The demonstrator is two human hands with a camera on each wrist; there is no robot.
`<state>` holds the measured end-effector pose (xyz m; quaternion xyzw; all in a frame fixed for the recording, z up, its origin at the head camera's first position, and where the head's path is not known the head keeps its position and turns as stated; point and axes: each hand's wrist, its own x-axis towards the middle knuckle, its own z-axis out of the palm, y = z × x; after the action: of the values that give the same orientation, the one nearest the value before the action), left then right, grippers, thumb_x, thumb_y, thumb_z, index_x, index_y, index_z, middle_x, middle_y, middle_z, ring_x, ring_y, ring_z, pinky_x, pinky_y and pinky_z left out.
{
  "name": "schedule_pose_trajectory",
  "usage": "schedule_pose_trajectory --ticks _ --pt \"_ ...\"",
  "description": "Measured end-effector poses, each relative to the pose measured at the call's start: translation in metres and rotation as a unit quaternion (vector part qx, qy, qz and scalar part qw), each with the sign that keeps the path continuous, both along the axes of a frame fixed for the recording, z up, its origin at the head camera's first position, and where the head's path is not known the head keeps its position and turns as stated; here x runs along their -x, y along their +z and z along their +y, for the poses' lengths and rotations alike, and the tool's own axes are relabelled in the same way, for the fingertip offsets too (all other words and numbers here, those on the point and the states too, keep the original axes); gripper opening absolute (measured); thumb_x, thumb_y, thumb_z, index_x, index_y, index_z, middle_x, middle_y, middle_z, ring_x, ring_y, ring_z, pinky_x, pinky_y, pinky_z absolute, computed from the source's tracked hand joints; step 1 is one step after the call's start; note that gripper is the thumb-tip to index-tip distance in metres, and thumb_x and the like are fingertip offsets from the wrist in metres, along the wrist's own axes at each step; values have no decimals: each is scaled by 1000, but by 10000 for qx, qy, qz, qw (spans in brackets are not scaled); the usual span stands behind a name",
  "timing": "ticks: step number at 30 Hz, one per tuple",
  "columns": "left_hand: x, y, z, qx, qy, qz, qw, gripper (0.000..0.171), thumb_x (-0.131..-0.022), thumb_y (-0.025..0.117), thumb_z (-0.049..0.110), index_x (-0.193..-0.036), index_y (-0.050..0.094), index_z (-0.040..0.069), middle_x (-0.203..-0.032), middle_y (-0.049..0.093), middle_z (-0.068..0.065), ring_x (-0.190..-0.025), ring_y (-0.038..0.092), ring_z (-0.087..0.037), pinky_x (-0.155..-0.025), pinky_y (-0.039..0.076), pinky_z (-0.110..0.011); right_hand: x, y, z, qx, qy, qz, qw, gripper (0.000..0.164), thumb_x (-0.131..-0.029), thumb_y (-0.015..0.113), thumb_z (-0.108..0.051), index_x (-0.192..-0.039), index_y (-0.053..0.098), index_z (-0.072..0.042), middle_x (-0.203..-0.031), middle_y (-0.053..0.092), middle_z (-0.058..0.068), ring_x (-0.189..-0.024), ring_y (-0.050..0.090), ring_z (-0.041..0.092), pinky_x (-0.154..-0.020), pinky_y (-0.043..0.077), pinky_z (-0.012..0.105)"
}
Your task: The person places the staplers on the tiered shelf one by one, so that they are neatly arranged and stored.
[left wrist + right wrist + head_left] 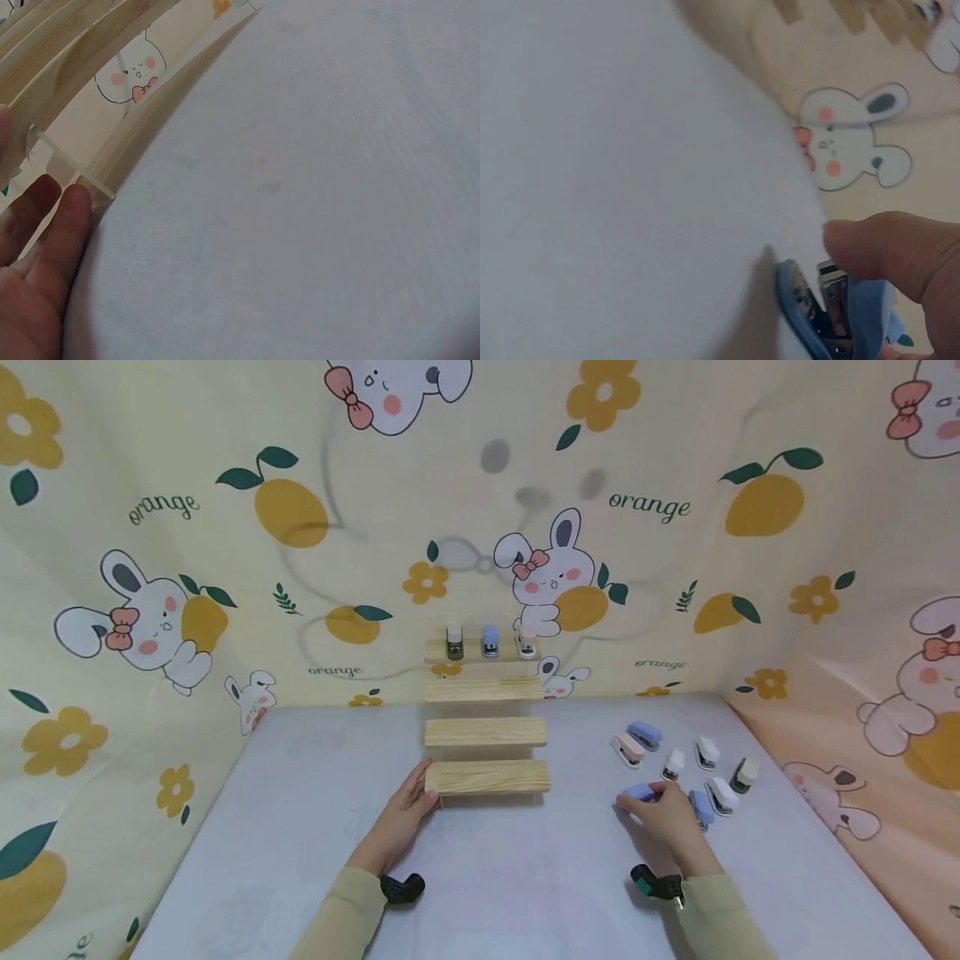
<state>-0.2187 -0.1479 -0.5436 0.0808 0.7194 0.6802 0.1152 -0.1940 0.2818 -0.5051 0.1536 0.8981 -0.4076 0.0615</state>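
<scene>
The right hand (667, 818) pinches a blue stapler (637, 792) between thumb and fingers, the stapler poking out ahead of and to the left of the hand. In the right wrist view, its base and upper arm stand apart in a V below the thumb.

Just beside this hand, on its right, a second blue stapler (702, 808) sits on the desk (510, 877), with a white stapler (722, 796) next to it. Farther right is a dark stapler with a white top (745, 775). Straight beyond the hand stands a small white stapler (672, 765), and past that, slightly right, another white one (707, 752). Beyond and to the hand's left, a pink stapler (627, 749) lies alongside a third blue stapler (645, 735).

The left hand (397, 822) has its fingers apart from the thumb, laid against the left end of the lowest step (487, 779) of a wooden rack (486, 732). Well beyond this hand, the top step (472, 650) carries three staplers: dark with a white top (454, 643), blue (490, 642) and pale (527, 643).
</scene>
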Motion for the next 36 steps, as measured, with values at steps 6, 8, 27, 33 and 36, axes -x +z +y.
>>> schedule_pose_trajectory --ticks 6,8,27,33,36 --pt "0 -3 -2 -40 36 2 10000 62 -100 54 27 -153 23 34 -155 31 -6 -139 32 -22 -111 26 -43 3 1 -3 77 -49 -206 9997 96 -82 69 -58 -135 31 12 -130 38 34 -118 40 45 -99 35 60" --pt "0 -3 -2 -25 36 12 10000 62 -100 53 26 -154 22 32 -155 31 -7 -139 32 -23 -111 26 -43 2 2 -4 120 -76 -256 9996 95 -82 70 -56 -135 30 13 -131 38 34 -117 40 45 -98 35 60" --pt "-1 -1 0 -51 -26 22 10000 62 -100 53 30 -153 22 35 -150 38 -7 -134 40 -20 -108 32 -38 19 22 -39 1126 405 1237 9851 83 -86 74 -37 -142 25 -1 -130 38 19 -105 51 26 -77 48 26" --pt "0 1 0 -163 -82 49 9998 62 -101 51 25 -154 21 30 -151 36 -11 -133 41 -23 -107 35 -36 22 38 -66 1348 587 1662 9751 78 -85 76 -34 -140 30 -6 -121 46 17 -100 51 23 -72 48 18" --pt "0 1 -1 -161 -39 24 9999 60 -102 50 22 -154 21 30 -151 37 -10 -133 41 -23 -107 35 -35 23 44 -80 1514 870 1828 9675 77 -85 76 -34 -142 31 -7 -125 46 16 -104 50 25 -75 48 19"
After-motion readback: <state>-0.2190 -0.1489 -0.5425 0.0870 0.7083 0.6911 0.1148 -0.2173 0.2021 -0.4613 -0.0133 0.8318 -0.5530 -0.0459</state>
